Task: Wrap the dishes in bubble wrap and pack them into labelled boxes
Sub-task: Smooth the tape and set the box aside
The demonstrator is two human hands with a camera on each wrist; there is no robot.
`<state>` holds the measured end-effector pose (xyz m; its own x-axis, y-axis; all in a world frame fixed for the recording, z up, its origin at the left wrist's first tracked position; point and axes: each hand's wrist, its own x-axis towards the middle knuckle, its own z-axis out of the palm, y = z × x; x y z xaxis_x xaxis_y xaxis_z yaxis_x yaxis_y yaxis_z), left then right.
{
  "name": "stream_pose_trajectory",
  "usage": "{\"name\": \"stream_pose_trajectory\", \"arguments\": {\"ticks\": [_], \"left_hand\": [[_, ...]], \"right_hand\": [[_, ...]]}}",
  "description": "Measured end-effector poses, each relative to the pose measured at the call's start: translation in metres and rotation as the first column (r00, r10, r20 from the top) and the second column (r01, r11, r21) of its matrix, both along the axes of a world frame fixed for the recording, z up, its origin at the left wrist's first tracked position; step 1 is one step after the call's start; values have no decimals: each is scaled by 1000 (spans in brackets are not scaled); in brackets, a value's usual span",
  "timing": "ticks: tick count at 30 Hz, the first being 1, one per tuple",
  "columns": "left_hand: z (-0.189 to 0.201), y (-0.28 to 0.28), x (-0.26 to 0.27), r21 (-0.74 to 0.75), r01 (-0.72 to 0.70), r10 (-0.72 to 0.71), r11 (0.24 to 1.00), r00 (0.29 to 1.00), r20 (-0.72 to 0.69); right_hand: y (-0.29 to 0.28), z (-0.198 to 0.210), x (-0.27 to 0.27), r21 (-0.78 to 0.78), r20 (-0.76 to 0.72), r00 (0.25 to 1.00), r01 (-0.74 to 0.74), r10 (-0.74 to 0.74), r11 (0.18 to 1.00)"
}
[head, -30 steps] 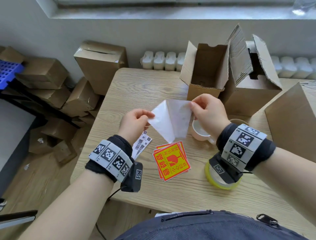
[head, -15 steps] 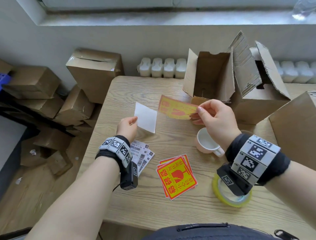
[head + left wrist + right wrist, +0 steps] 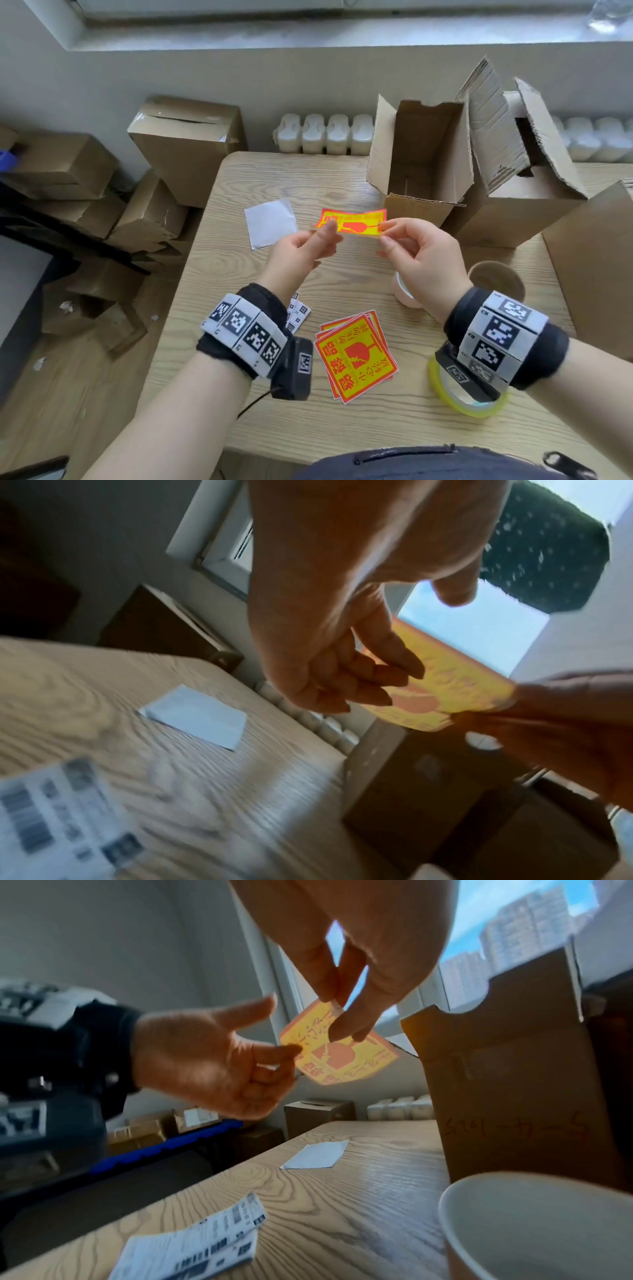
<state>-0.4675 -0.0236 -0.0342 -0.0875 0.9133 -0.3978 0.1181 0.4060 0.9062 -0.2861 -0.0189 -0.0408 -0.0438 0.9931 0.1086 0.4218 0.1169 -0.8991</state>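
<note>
A yellow-and-red fragile sticker point(image 3: 352, 224) hangs in the air in front of an open cardboard box point(image 3: 424, 161). My left hand point(image 3: 325, 233) pinches the sticker's left edge and my right hand point(image 3: 385, 236) pinches its right edge. The wrist views show the same sticker point(image 3: 455, 693) point(image 3: 342, 1053) between the left hand point(image 3: 359, 685) and the right hand point(image 3: 339, 1015). A pink cup point(image 3: 406, 291) stands on the table, partly hidden under my right wrist, with its white rim point(image 3: 534, 1226) close in the right wrist view.
The white backing sheet point(image 3: 270, 222) lies at the table's far left. Near me are a stack of fragile stickers point(image 3: 356, 356), barcode labels point(image 3: 298, 313) and a yellow tape roll point(image 3: 469, 401). More boxes point(image 3: 520, 192) crowd the right side; a brown paper cup point(image 3: 496, 284) stands there.
The backing sheet came off the sticker in my left hand and now lies on the table. My left hand has come back and taken the sticker's left edge.
</note>
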Motion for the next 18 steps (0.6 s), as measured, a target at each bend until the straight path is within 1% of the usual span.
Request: {"name": "stream_pose_trajectory", "arguments": {"ticks": [2, 4, 7, 10, 12, 14, 16, 18], "left_hand": [[5, -3, 11, 18, -90, 89, 996, 995, 52], [5, -5, 16, 37, -130, 128, 991, 991, 50], [8, -8, 29, 30, -93, 92, 995, 994, 51], [13, -10, 53, -15, -23, 24, 1000, 996, 87], [16, -12, 73, -4, -4, 4, 1000, 994, 108], [17, -14, 91, 21, 5, -7, 1000, 993, 117], [19, -15, 109, 67, 20, -27, 998, 995, 101], [22, -16, 127, 107, 59, -68, 993, 994, 80]], "right_hand": [[-6, 0, 4, 139, 97, 994, -55, 42, 989], [-13, 2, 13, 204, 114, 991, -91, 68, 975], [-23, 6, 30, 255, 113, 992, -74, 46, 964], [-31, 9, 50, 300, 125, 992, -53, 16, 953], [-38, 13, 62, 308, 142, 990, -57, 13, 950], [-44, 15, 77, 294, 127, 992, -33, -5, 955], [-48, 19, 99, 242, 99, 990, 70, -97, 968], [-50, 26, 126, 145, 75, 974, 203, -215, 968]]}}
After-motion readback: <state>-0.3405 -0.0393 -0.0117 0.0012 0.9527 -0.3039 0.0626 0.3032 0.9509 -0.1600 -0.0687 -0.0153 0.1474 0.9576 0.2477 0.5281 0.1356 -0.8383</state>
